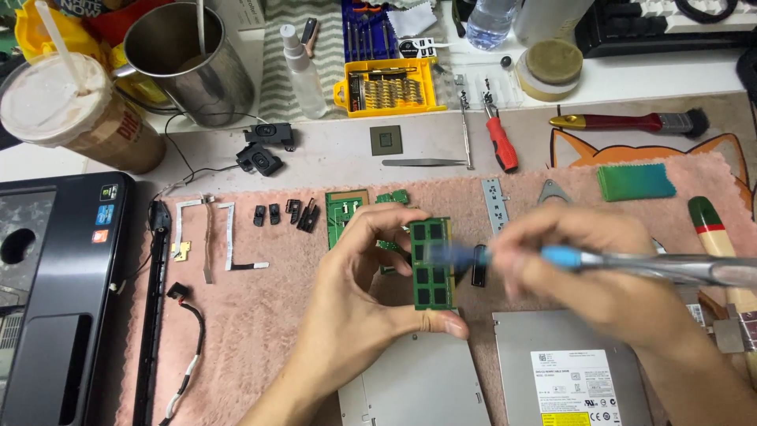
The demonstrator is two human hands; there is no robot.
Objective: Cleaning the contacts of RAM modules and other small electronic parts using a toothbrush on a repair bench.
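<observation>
Spread over the surface (pixel 331 150): a pink towel (pixel 260 315), with a dark laptop shell (pixel 55 300) at its left edge and two grey drive cases (pixel 426 386) nearest the body. Held upright above the towel's middle: a green memory module (pixel 430 264), pinched by its short ends between thumb and fingers of the left hand (pixel 355 292). Closed round a blue-handled brush (pixel 568 259): the right hand (pixel 591 276), motion-blurred, tip at the module's face. Best kept light and even, stroking along the chips, grip on the edges only, gold contacts untouched.
</observation>
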